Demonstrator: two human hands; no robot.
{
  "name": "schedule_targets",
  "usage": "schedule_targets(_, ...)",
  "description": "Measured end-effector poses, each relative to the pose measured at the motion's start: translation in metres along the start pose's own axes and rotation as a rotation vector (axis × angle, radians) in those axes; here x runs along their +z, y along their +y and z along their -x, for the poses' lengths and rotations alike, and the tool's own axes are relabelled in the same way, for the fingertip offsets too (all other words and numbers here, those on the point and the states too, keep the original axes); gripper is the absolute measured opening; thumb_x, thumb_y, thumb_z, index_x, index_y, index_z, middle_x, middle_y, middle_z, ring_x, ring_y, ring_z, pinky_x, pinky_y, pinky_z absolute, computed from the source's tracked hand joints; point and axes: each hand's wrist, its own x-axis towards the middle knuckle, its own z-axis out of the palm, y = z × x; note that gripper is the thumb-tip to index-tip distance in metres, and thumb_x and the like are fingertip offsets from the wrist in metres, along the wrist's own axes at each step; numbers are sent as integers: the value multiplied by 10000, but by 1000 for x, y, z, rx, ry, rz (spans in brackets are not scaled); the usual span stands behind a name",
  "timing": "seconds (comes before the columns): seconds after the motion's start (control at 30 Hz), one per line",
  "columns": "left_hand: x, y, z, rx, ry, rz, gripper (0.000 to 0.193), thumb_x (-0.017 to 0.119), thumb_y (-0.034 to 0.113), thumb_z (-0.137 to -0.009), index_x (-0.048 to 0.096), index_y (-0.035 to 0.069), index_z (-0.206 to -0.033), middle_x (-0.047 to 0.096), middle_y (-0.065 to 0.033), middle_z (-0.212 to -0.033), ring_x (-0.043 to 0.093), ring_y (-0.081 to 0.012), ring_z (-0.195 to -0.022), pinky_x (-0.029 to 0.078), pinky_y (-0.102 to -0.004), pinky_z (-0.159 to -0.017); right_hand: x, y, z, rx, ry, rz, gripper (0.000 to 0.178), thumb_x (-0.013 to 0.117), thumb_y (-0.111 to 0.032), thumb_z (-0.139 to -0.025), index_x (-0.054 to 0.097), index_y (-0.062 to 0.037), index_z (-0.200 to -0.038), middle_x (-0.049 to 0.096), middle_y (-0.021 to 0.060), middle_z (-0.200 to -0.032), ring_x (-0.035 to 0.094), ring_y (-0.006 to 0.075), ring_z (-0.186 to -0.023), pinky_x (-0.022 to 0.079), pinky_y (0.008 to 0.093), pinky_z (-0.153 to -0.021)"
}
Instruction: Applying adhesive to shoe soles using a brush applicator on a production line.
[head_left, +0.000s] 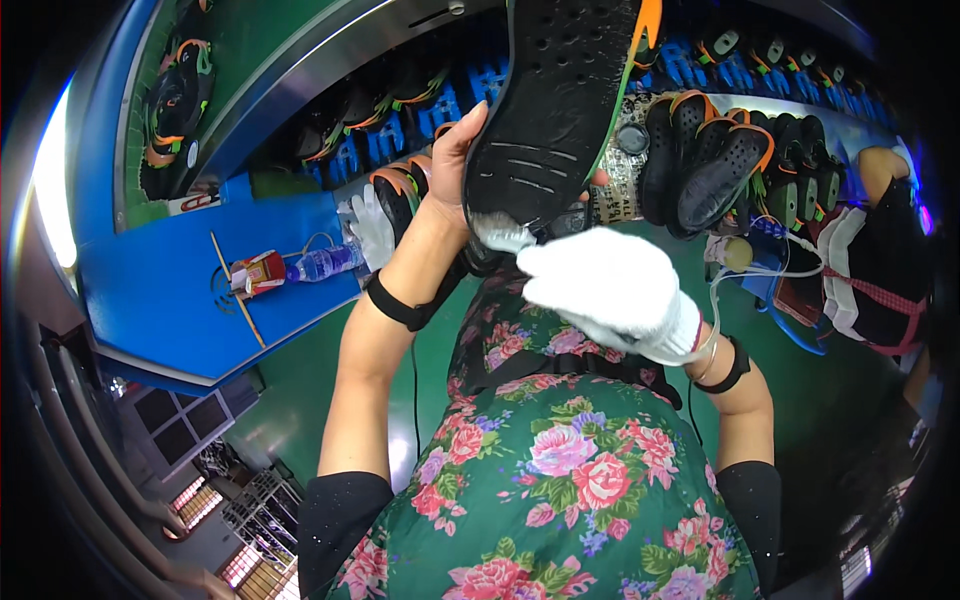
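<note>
A black shoe (pixel 545 110) with green and orange edging is held up in front of me, its underside with small dents and slits facing me. My left hand (pixel 455 160) is bare and wraps round its left edge, with fingertips showing at the right edge. In a white knitted glove, my right hand (pixel 610 290) closes on a brush (pixel 503 234) whose pale, wet-looking bristles press on the near end of the shoe's underside. The brush's handle is hidden in the glove. A whitish smear lies where the bristles touch.
Several perforated black pieces with orange edging (pixel 725 175) stand at the right. A jar (pixel 632 138) sits beside them. On the blue table (pixel 160 290) lie a bottle (pixel 325 263), a red box (pixel 262 272) and a white glove (pixel 372 228). Another person (pixel 880 260) is at far right.
</note>
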Motion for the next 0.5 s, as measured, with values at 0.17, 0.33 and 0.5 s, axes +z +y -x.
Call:
schedule_targets(0.17,-16,11,17,-87,235,-203,887,463,615,-983,283,10,-1605,401,-353,-1540,510,-612,-1284,496,-638,-1041,-8,5,0,78,101,-79,292,829,-54,-782,794,-90,-1070,780,101,-1070,743,264,-935,604,354,-779)
schedule_targets(0.33,-22,16,13,-89,321,-337,823,469,563,-998,330,6,-1588,453,-355,-1502,500,-628,-1286,478,-657,-1050,4,1,1,-82,-39,58,299,802,-70,-811,769,-75,-1108,770,113,-1112,749,268,-952,609,347,-810)
schedule_targets(0.5,-21,21,15,-83,304,-273,795,452,538,-1021,314,1,-1592,418,-347,-1535,476,-629,-1312,437,-682,-1084,-4,8,-11,168,122,-104,208,809,-23,-797,808,-78,-997,786,116,-1028,753,265,-913,597,348,-795)
